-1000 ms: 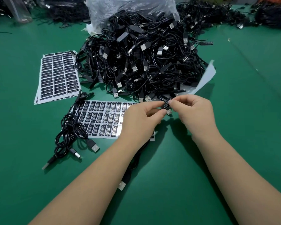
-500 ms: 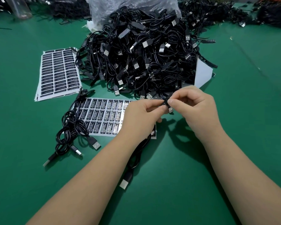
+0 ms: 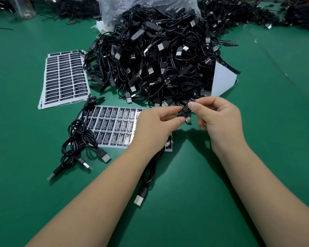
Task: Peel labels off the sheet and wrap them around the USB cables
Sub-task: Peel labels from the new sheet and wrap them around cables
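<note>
The left hand [image 3: 156, 127] hides the near sheet's [image 3: 112, 125] right part. Label [image 3: 187, 107] print is too small to read. Far cable piles [image 3: 239, 13] run off the top edge.

Bright, even overhead light fills my feed, and the green counter [image 3: 257, 175] reads clean with a mild sheen. I'm seeing soft shadows fall toward me, under the left hand [image 3: 155, 125] and the right hand [image 3: 219, 118], with a darker patch between the forearms. Metal plugs in the cable pile [image 3: 159, 56] catch small glints, and the near label sheet [image 3: 114, 125] shows a pale glare. Centre is sharp, print on the labels legible. Wide-angle bowing stretches the forearms at the bottom edge; the far corners go soft and dark.
</note>
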